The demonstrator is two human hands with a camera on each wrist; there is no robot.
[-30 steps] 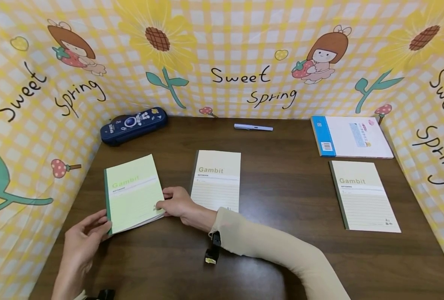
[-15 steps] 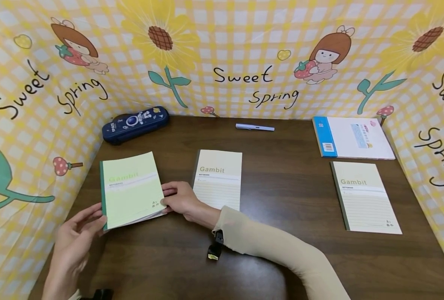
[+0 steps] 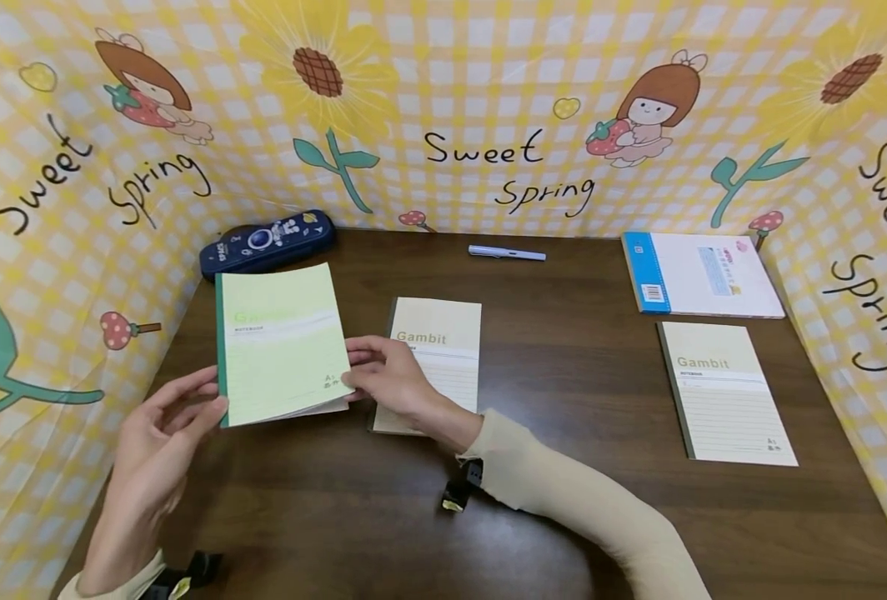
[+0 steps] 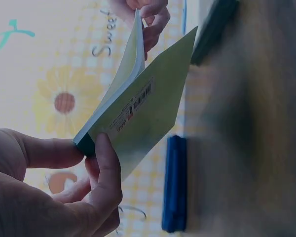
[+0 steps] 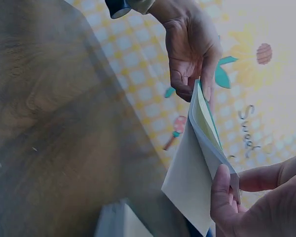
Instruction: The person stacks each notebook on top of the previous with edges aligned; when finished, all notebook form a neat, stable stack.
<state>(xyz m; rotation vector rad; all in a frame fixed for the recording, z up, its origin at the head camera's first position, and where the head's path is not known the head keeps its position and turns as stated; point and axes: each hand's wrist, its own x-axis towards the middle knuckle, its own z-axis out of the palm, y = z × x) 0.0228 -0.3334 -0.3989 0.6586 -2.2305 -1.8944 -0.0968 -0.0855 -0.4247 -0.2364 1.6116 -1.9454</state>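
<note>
A pale green notebook (image 3: 282,354) with a dark green spine is held above the table by both hands. My left hand (image 3: 162,446) pinches its spine near the lower left corner. My right hand (image 3: 391,379) pinches the front cover and pages at the lower right edge. In the left wrist view the back cover (image 4: 163,91), with a barcode label, hangs apart from the pages. A cream Gambit notebook (image 3: 454,333) lies flat behind my right hand, which partly hides it.
At the back left a navy pencil case (image 3: 267,242) is partly covered by the raised notebook. A light blue pen (image 3: 507,253) lies at the back. On the right lie another cream notebook (image 3: 729,392) and a white-and-blue book (image 3: 714,271). Patterned cloth walls (image 3: 481,100) bound the table.
Both hands have raised the green notebook off the table, up and slightly away, so it overlaps the pencil case. My right hand now covers more of the middle cream notebook.
</note>
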